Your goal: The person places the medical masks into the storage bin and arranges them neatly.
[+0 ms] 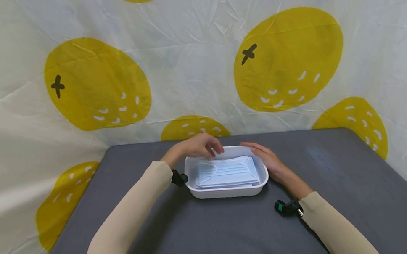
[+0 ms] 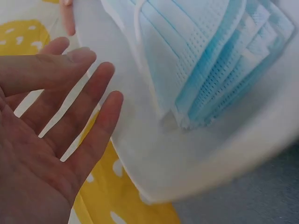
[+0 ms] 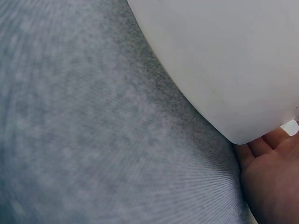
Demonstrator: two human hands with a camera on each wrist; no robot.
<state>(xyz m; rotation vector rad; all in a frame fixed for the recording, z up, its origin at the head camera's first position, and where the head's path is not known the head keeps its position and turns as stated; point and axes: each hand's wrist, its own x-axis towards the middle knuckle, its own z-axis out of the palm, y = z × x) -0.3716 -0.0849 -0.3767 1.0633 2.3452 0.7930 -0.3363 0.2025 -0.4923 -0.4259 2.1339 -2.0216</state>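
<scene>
A white plastic basin (image 1: 227, 192) with rounded corners stands on the grey table. In it lies a stack of light blue face masks (image 1: 228, 172) with white ear loops; the left wrist view shows several layered masks (image 2: 196, 60). My left hand (image 1: 200, 145) hovers over the basin's back left rim, its fingers loosely bent and apart, with nothing in them. Against the basin's right side rests my right hand (image 1: 270, 162), fingers extended along the back right corner. The right wrist view shows this hand (image 3: 273, 175) against the basin's outer wall; its fingertips are partly hidden there.
The grey tabletop (image 1: 202, 241) extends around the basin. Behind and beside it hangs a white cloth (image 1: 189, 69) printed with yellow fruit. A dark strap with a small device (image 1: 287, 207) sits on my right wrist, another (image 1: 179, 178) on my left.
</scene>
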